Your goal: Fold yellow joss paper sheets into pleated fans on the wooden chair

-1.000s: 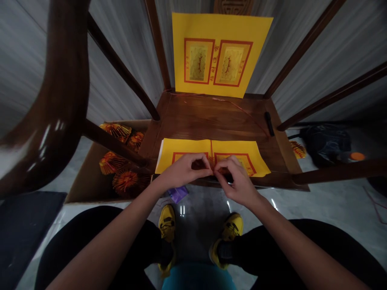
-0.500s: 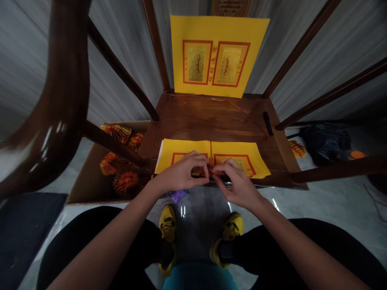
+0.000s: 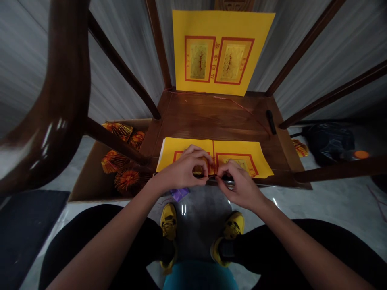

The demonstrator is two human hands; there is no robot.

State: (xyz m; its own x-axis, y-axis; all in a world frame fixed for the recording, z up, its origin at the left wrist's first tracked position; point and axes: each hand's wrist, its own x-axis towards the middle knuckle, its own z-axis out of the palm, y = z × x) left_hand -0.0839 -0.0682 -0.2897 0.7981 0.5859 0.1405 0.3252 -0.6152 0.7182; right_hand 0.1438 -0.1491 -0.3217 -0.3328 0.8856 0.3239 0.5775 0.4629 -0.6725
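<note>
A stack of yellow joss paper with red-framed prints lies at the front edge of the wooden chair seat. Down its middle runs a thin red string. My left hand is closed in a pinch on the string at the stack's front edge, its fingers curled over the paper. Just right of it, my right hand pinches the string too, thumb and forefinger together. The fingertips are close but apart, and they partly hide the string between them. Another yellow sheet leans upright against the chair back.
Left of the seat, a cardboard box holds several folded red-and-gold paper bundles. Loose red string and a small black object lie on the seat. A purple packet is below the seat. Chair rails flank both sides.
My hands have drawn slightly apart at the string, with the right one a little farther right. The view has shifted slightly. The stack stays in place on the seat.
</note>
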